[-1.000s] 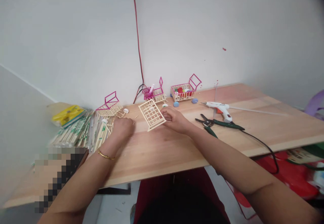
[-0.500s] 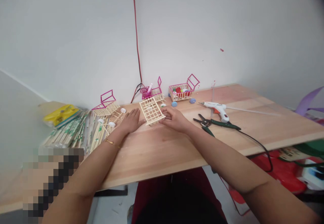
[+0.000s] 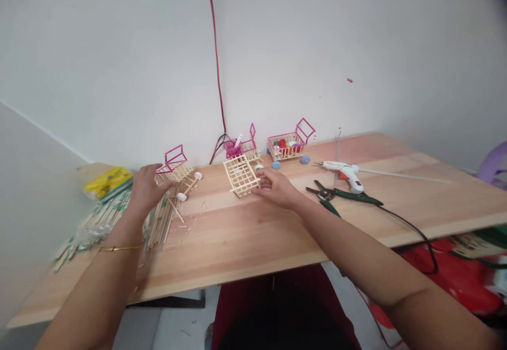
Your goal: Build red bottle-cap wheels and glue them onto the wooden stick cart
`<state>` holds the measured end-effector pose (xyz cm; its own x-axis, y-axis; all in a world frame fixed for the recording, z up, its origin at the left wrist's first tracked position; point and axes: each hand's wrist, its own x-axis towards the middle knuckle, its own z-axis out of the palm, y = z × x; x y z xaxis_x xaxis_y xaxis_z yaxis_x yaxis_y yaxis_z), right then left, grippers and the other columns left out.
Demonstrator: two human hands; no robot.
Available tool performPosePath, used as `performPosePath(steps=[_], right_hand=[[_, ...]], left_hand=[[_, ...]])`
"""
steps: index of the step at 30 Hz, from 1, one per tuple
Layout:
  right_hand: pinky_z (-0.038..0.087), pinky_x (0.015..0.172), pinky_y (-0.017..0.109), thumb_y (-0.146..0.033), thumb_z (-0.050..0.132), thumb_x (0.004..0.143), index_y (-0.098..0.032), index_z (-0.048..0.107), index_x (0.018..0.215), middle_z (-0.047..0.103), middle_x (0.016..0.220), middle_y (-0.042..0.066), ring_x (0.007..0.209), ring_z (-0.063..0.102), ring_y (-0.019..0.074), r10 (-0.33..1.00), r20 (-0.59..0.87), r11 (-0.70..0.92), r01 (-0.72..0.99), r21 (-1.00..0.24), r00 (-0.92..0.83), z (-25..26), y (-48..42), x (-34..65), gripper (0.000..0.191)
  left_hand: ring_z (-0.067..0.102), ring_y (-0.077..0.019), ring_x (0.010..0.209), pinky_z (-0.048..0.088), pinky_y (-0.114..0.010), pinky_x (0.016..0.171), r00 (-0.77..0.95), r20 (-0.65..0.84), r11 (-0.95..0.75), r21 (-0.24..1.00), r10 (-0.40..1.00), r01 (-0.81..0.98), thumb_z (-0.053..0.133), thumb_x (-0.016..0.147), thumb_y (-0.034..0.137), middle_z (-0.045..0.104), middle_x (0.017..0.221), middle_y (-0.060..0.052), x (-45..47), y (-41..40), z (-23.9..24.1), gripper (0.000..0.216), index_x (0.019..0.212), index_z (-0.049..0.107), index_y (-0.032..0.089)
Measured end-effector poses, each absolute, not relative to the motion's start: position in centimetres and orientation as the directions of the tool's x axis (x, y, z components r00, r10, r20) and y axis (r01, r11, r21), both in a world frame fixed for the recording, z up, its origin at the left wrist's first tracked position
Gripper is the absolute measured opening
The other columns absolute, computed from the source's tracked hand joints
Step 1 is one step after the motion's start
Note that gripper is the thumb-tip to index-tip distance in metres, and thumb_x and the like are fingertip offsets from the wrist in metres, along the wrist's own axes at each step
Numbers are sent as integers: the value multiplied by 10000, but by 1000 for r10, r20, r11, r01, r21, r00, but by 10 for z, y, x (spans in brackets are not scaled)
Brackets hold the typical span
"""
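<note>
The right hand grips the frame, a lattice of pale sticks, by its right edge, with thumb and fingers closed on it. The frame is tilted over the middle of the worktop; whether its lower edge touches the wood is hard to tell. The left hand is open, thumb and fingers apart, just in front of the left cart; whether it touches this cart cannot be made out. Beside that cart lies an axle with a white wheel at each end, and below the hand are loose sticks. Bagged sticks and a yellow pack lie farther left. Behind the frame stands the middle cart, pink-rimmed, with a pink cup at its left end. The right cart, near the wall, holds small coloured pieces, with blue wheels by it. Right of the right hand lie green-handled pliers and, just behind them, a white glue gun.
</note>
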<state>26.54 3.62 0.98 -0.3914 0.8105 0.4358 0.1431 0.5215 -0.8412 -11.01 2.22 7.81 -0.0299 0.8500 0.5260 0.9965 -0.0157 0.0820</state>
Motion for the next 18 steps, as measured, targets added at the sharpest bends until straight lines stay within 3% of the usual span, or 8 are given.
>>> performPosePath(steps=[3,6,11,15,18], right_hand=[[565,816,366,-240,692,733,-187,537,1015,607,999,57,862,656,168,816,431,509,126,-852,-384,9,39,267,327],[565,826,376,-252,696,729,-190,538,989,615,975,53,858,664,173,815,435,515,134,-847,-382,10,38,268,311],[570,835,371,-262,701,732,-198,546,997,611,986,54,886,668,179,813,426,504,113,-856,-398,11,37,268,314],[574,834,360,-274,698,738,-203,540,1006,607,1020,61,897,675,180,819,408,467,57,-882,-404,12,36,269,319],[571,847,365,-285,701,737,-204,519,1000,626,1018,64,915,680,189,827,390,432,14,-902,-405,13,37,269,330]], left_hand=[[569,-322,1114,430,-415,975,-26,358,-34,160,933,987,657,671,451,629,1181,-150,-120,41,77,542,1120,602,152],[620,-303,1005,472,-378,891,-73,276,6,236,958,972,663,644,456,686,1062,-104,-123,50,80,442,996,657,188],[629,-232,826,478,-308,764,-94,369,-41,343,925,938,626,664,454,707,894,-58,-110,54,92,307,826,668,196],[606,-197,789,458,-279,735,17,470,-235,410,882,882,607,685,453,694,835,-41,-89,64,99,305,810,657,178],[590,-180,739,449,-265,695,117,431,-317,430,895,845,628,675,442,677,767,-28,-74,74,102,289,766,650,169]])
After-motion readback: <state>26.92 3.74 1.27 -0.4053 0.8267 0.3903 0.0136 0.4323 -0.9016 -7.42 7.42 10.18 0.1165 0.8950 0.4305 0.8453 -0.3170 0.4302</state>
